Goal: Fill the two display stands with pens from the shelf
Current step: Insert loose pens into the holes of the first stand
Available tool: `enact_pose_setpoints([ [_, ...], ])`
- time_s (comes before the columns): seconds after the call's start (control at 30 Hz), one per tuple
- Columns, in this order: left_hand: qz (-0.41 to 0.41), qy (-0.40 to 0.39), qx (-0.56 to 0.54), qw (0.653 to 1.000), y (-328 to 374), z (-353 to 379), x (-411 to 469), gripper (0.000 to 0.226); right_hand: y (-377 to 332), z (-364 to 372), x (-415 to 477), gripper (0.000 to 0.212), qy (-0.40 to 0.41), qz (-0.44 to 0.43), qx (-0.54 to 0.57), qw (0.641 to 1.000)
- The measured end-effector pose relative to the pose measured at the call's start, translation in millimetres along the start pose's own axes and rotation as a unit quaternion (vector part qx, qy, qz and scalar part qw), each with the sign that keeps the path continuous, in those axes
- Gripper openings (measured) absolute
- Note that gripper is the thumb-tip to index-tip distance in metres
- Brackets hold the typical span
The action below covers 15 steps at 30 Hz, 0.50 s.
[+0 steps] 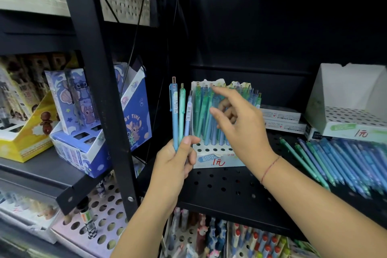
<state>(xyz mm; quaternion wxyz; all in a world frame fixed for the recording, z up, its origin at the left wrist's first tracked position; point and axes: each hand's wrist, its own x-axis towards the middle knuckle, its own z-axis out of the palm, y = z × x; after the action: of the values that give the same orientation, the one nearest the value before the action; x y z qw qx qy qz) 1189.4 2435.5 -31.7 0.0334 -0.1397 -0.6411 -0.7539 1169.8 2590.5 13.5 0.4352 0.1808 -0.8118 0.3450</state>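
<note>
Pens in teal and blue stand packed upright in the rear rows of a white display stand at the middle of the frame, on a black perforated shelf. Just left of the stand, the left hand grips three pens by their lower ends, blue, green and lavender, tips down and clickers up. The right hand hovers in front of the stand's pens, its fingers loosely spread and grasping nothing; motion blur hides whether they touch the pens. A red thread circles that wrist. At the right edge a second display stand sits on the same shelf, and loose pens lie flat in a row before it. Cartoon-printed boxes fill the neighbouring shelf at the left.
</note>
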Motion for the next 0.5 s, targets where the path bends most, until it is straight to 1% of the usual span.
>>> enact_pose_setpoints([
  [0.07,-0.002,-0.006,0.001,1.0,0,0,0,0.028,1,0,0,0.039,0.001,-0.004,-0.014,1.0],
  [0.17,-0.003,-0.019,0.001,1.0,0,-1,1,0.028,2,-1,0,0.038,-0.002,0.013,-0.027,1.0],
  [0.27,-0.005,-0.036,0.005,0.999,0,-2,1,0.029,2,0,0,0.043,-0.042,0.034,-0.04,0.998],
  [0.33,-0.005,-0.045,0.004,0.999,0,-2,1,0.03,2,0,0,0.045,-0.054,0.042,-0.04,0.997],
  [0.4,-0.003,-0.058,0.0,0.998,1,-2,1,0.031,-1,-1,0,0.043,-0.048,0.051,-0.012,0.998],
  [0.5,-0.001,-0.078,0.001,0.997,2,-2,1,0.034,-9,-4,-1,0.043,-0.041,0.066,0.098,0.992],
])
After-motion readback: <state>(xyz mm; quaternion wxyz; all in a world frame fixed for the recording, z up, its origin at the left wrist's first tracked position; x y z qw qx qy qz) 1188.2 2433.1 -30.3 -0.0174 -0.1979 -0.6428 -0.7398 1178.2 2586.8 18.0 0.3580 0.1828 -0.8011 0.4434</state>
